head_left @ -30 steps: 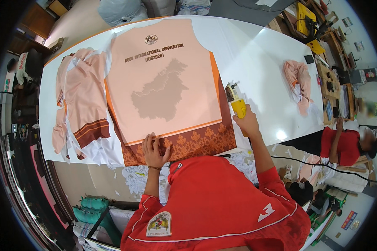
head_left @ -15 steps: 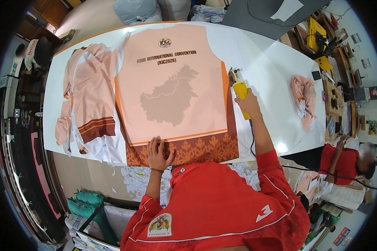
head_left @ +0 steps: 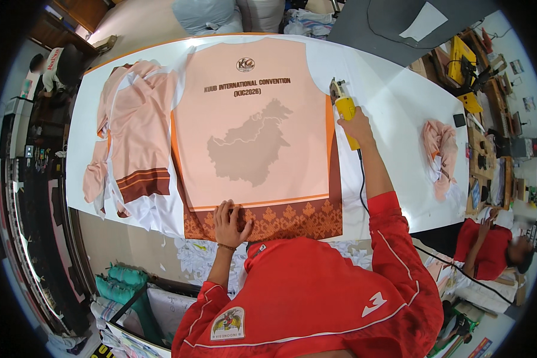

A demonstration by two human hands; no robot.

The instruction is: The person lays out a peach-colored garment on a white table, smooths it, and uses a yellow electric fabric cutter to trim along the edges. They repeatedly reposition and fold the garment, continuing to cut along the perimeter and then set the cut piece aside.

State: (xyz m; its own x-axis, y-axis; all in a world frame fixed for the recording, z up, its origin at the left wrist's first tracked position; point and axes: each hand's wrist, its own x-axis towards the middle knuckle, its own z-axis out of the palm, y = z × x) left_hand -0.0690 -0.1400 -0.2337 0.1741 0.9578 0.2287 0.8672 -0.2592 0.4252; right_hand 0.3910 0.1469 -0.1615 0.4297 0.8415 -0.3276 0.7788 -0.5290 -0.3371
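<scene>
Two sacks [head_left: 206, 15], contents hidden, stand at 12 o'clock; the right hand [head_left: 355, 125] grips a cutter [head_left: 345, 107], the peach panel [head_left: 253, 140] at 9 o'clock from it, the left hand [head_left: 232, 225] spread, ungripping, on the panel's 6 o'clock edge.

Red top [head_left: 310, 286], matching red sleeves ending short of the wrists. Thin white piping across chest, running low from 8 to 4 o'clock; more white piping on the right sleeve [head_left: 388, 221]. Badge [head_left: 228, 323] at 8 o'clock: pale shield shape, coloured emblem, small lettering. White angular logo [head_left: 373, 304] between 3 and 4 o'clock. Darker mottled red toward 3 o'clock. Left hand [head_left: 231, 225] bare, dark beaded-looking bracelet [head_left: 227, 246] at wrist. Right hand [head_left: 356, 127] bare.
</scene>
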